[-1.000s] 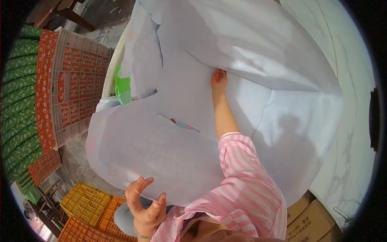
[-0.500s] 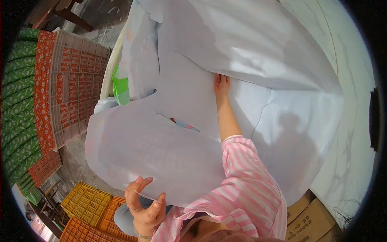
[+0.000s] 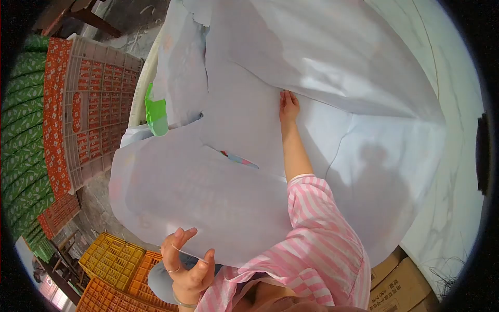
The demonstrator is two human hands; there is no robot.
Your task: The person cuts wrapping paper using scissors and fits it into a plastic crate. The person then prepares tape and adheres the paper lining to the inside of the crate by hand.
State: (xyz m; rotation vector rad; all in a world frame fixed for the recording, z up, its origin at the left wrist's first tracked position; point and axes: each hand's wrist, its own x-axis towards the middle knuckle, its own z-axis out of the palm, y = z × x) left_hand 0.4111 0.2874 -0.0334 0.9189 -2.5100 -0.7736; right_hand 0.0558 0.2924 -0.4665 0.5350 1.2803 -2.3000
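Note:
A large white sheet [image 3: 244, 125] spreads before me, with faint colours showing through, torn gaps and a fold across its far part. My right hand [image 3: 289, 106] reaches into the middle, fingers closed together at the edge of the fold. My left hand [image 3: 188, 265] is at the sheet's near edge, index finger and thumb curled over it, the thin rim passing between the fingers. Through a slit in the sheet shows a small coloured strip [image 3: 239, 159]. A bright green piece [image 3: 156, 112] hangs at the left edge of the sheet.
A pale crate [image 3: 104, 99] with red and green patterned cloth [image 3: 26, 135] stands at left. Yellow [image 3: 112, 260] and orange crates [image 3: 106, 297] are at lower left. Cardboard boxes [image 3: 403, 286] lie at lower right, beside a pale marbled surface [image 3: 442, 171].
My right hand has shifted slightly along the fold, and more of its fingers now shows. The fold has moved a little. My left hand stays where it was.

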